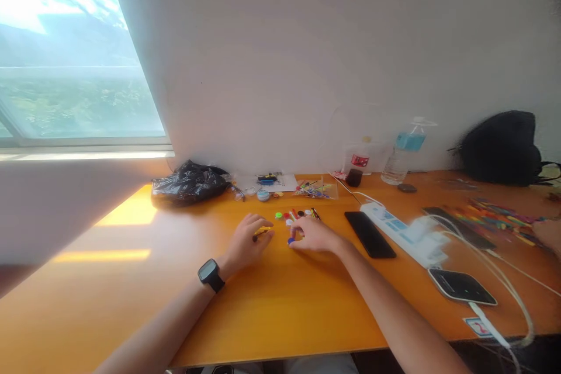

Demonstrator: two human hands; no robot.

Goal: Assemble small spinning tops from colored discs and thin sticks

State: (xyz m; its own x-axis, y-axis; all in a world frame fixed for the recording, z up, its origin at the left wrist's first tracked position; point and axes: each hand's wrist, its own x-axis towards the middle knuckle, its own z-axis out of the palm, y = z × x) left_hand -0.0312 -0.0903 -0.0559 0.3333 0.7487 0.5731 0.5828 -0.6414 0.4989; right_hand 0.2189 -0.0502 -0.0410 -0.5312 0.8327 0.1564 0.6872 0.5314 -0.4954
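Observation:
My left hand (246,241), with a black watch (211,275) on its wrist, is curled over the table. A small yellow-and-black stick (262,232) lies between its thumb and fingers; its exact kind is too small to tell. Close by on the right, my right hand (316,235) has thumb and fingertips closed on a small blue cap (291,241) at the table surface. Just beyond the fingers are a green cap (279,215), a red cap (287,216), a white cap (288,222) and a black cap (300,213). Thin yellow-and-black sticks (315,214) lie beside them.
A black plastic bag (189,182), a small round tin (263,195) and a clear bag of colourful pieces (316,189) line the back. Rightward are a black phone (370,235), a power strip (401,236), cables, a white-edged device (462,287) and a bottle (397,160). Another person's hand (549,234) touches coloured sticks.

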